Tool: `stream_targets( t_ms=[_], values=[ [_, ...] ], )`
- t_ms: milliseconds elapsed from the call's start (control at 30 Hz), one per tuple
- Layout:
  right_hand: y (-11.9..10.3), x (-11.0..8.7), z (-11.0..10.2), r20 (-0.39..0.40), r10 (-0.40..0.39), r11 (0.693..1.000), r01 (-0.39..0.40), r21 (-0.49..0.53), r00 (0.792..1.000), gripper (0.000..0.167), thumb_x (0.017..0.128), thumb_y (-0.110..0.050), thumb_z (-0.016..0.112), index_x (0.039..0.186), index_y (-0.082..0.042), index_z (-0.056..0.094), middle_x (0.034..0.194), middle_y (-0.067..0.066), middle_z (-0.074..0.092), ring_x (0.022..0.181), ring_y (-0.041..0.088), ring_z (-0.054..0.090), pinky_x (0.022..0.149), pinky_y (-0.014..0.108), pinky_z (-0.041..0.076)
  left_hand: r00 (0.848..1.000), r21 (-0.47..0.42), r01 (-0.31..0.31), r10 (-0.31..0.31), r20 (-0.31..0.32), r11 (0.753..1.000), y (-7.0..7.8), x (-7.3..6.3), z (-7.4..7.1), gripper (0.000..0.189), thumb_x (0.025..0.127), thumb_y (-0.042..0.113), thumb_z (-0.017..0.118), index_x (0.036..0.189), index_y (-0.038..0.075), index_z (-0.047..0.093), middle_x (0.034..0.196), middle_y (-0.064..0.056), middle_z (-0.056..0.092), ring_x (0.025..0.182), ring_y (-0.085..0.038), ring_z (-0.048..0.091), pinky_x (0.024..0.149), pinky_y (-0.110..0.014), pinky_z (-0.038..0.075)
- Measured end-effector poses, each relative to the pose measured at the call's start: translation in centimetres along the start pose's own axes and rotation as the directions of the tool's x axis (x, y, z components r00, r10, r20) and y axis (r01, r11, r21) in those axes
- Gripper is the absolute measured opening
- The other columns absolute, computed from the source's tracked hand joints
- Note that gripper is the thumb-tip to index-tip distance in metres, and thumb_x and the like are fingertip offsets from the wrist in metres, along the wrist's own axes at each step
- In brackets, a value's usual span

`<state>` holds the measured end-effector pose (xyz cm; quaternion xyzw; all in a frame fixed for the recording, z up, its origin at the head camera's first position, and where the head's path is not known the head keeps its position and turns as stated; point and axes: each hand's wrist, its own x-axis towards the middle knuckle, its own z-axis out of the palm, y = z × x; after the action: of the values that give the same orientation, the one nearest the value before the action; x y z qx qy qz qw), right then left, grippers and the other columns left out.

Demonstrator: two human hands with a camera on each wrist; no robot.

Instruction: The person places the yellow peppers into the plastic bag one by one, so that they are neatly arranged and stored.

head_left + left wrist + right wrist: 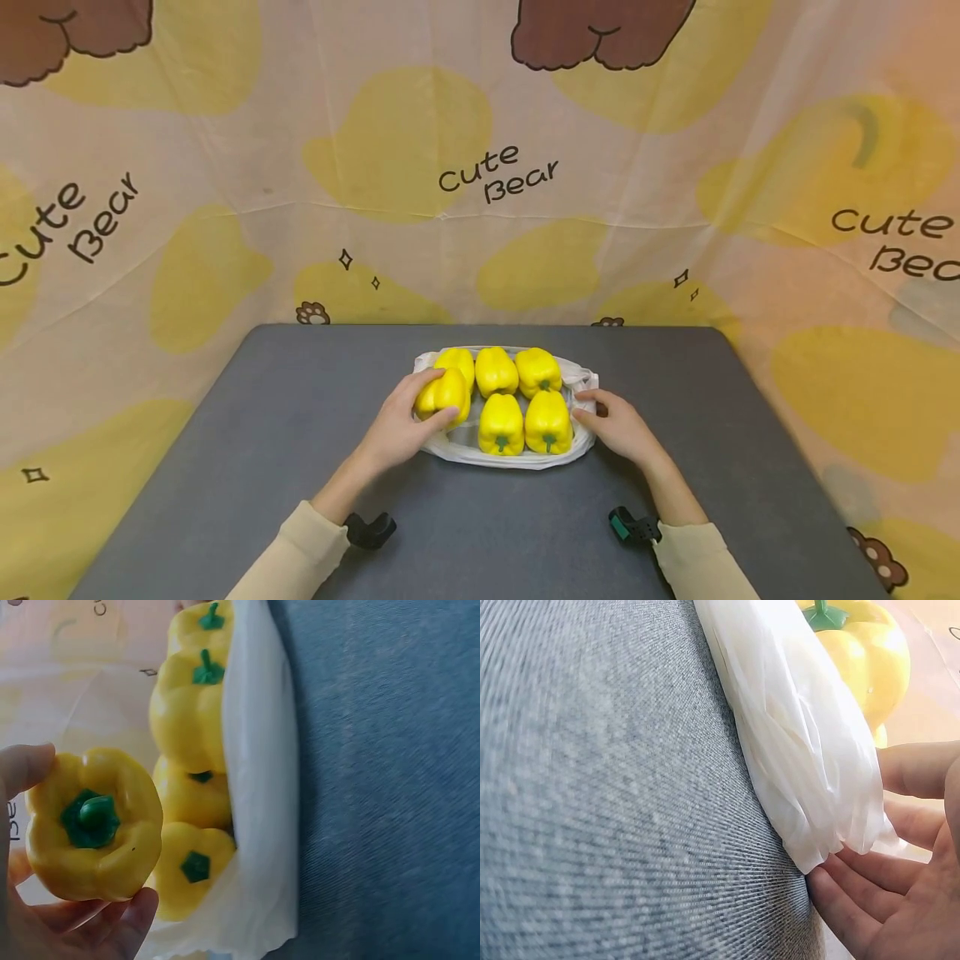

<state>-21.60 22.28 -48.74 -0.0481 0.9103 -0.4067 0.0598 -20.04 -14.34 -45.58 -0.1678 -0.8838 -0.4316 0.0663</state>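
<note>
A white plastic bag (495, 461), its rim rolled down, lies on the table with several yellow bell peppers (497, 372) inside, in two rows. At the bag's left end, my left hand (397, 425) grips one bell pepper (442, 397) between thumb and fingers. In the left wrist view this bell pepper (127, 787) is raised beside the others, its green stem facing the camera. On the opposite side, my right hand (618, 427) holds the bag's right edge. Seen from the right wrist, fingers and thumb lie on either side of the gathered plastic bag (802, 727).
The grey table (247, 433) extends around the bag on all sides. Behind it hangs a patterned cloth (525, 275) with "Cute Bear" lettering, which also runs along both sides. A dark camera band (369, 530) sits on the left wrist, another (633, 525) on the right.
</note>
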Motion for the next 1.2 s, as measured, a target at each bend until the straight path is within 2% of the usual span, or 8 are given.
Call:
stream_targets(
  t_ms=[300, 533, 667, 1000, 1200],
  values=[
    [0.0, 0.0, 0.0, 0.0, 0.002, 1.0, -0.002, 0.0, 1.0, 0.044, 0.099, -0.032, 0.066, 0.133, -0.005, 0.064, 0.134, 0.019, 0.062, 0.114, 0.033, 0.058, 0.098, 0.054, 0.048, 0.999, 0.006, 0.035, -0.035, 0.027, 0.999, -0.5, -0.7, 1.4, 0.063, 0.088, 0.041, 0.078, 0.142, 0.017, 0.056, 0.132, -0.006, 0.058, 0.11, -0.023, 0.056, 0.094, -0.047, 0.047],
    [0.1, 0.1, 0.0, 0.006, -0.004, 1.0, 0.004, 0.002, 1.0, 0.044, 0.099, -0.032, 0.065, 0.134, -0.005, 0.064, 0.135, 0.019, 0.061, 0.116, 0.034, 0.057, 0.099, 0.055, 0.047, 0.996, -0.001, 0.061, -0.061, 0.068, 0.998, -1.1, -0.9, 1.8, 0.062, 0.089, 0.042, 0.077, 0.143, 0.019, 0.056, 0.142, -0.007, 0.054, 0.12, -0.026, 0.054, 0.101, -0.049, 0.045],
    [0.2, 0.1, 0.0, 0.006, -0.008, 1.0, 0.008, 0.005, 1.0, 0.044, 0.099, -0.032, 0.065, 0.134, -0.005, 0.064, 0.135, 0.019, 0.061, 0.116, 0.034, 0.057, 0.099, 0.055, 0.047, 0.995, 0.011, 0.06, -0.061, 0.082, 0.998, -1.4, -1.0, 2.2, 0.06, 0.089, 0.044, 0.077, 0.142, 0.021, 0.057, 0.141, -0.005, 0.054, 0.121, -0.025, 0.055, 0.102, -0.049, 0.044],
    [0.1, 0.0, -0.1, 0.006, -0.015, 1.0, 0.015, -0.002, 1.0, 0.044, 0.099, -0.032, 0.065, 0.134, -0.005, 0.064, 0.135, 0.019, 0.061, 0.116, 0.034, 0.057, 0.099, 0.055, 0.047, 0.994, 0.027, 0.07, -0.072, 0.082, 0.997, -1.7, -1.1, 2.9, 0.062, 0.089, 0.049, 0.075, 0.142, 0.021, 0.057, 0.141, -0.005, 0.055, 0.124, -0.025, 0.054, 0.104, -0.052, 0.043],
    [0.0, 0.0, 0.0, 0.004, -0.02, 1.0, 0.02, 0.0, 1.0, 0.043, 0.099, -0.031, 0.064, 0.134, -0.005, 0.064, 0.135, 0.019, 0.061, 0.115, 0.034, 0.057, 0.1, 0.054, 0.047, 0.99, 0.055, 0.103, -0.108, 0.086, 0.993, -1.9, -0.9, 3.3, 0.064, 0.09, 0.053, 0.073, 0.143, 0.022, 0.056, 0.143, -0.006, 0.054, 0.128, -0.028, 0.052, 0.106, -0.054, 0.042]
  ],
)
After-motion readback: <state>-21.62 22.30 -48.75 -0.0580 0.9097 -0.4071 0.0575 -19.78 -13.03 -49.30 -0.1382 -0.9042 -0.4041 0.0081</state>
